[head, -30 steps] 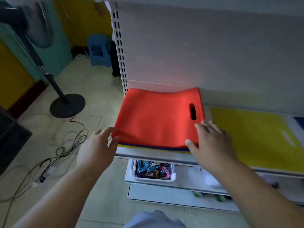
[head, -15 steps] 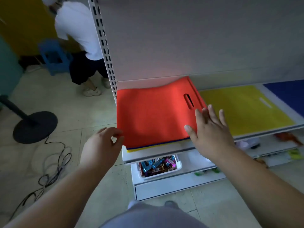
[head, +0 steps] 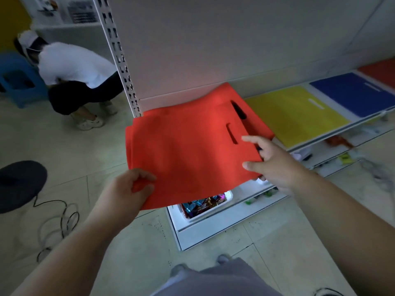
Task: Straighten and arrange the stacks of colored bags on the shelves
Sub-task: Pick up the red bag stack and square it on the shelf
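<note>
A stack of red bags [head: 188, 150] hangs out over the front of the white shelf [head: 333, 133], its near edge above the floor. My left hand [head: 130, 191] pinches the stack's near left corner. My right hand [head: 271, 165] grips its right edge, thumb on top and fingers underneath, just below the cut-out handle. The stack's top bag sits skewed against the ones beneath. Further right on the shelf lie a yellow stack [head: 295, 114], a blue stack [head: 352, 92] and another red stack [head: 380, 70].
A white bin of wrapped sweets [head: 205, 207] sits on the lower shelf under the red bags. A person in a white shirt [head: 72, 71] bends over at the left near a blue stool [head: 17, 80]. A fan base [head: 19, 184] and cables [head: 62, 221] lie on the floor.
Both hands have taken hold of the red stack and pulled it forward off the shelf's front edge. Before, they only rested at its sides. My view has swung right and down.
</note>
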Tool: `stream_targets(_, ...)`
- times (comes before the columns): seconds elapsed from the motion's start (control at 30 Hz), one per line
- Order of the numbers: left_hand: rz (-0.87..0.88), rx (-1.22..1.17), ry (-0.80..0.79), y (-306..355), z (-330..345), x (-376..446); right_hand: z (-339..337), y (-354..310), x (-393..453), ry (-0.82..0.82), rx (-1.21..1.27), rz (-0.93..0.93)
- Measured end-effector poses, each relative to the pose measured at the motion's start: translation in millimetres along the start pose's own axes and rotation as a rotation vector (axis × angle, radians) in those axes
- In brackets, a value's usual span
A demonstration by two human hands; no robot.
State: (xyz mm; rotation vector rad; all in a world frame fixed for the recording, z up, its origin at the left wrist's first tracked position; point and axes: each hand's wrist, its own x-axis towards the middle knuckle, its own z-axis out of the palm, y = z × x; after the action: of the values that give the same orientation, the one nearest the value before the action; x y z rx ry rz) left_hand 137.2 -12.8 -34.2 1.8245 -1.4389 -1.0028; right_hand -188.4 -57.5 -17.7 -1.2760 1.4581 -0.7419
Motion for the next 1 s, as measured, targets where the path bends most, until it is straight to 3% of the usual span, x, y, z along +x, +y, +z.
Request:
stream_targets(0.17, 0.042, -0.056, 0.172, -6, 11, -23, -18, 9, -5, -0.033, -0.235, -0.109)
stream_targets(0.3, 0.11, -0.215, 0.264, 16, 38, -46, -49, 18, -25, 0.031, -0.268, -0.225)
stream_targets(0.4, 0.191, -0.155, 0.273, 51, 73, -53, -93, 31, -45, 0.156, -0.288, -0.277)
stream_targets(0.63, 0.419, -0.033, 0.196, 159, 227, -44, -266, 97, -94, 0.433, -0.335, -0.282)
stream_targets(1.0, 0.499, -0.054, -0.061, 310, 428, 20, -478, 167, -95, 0.694, -0.336, -0.139)
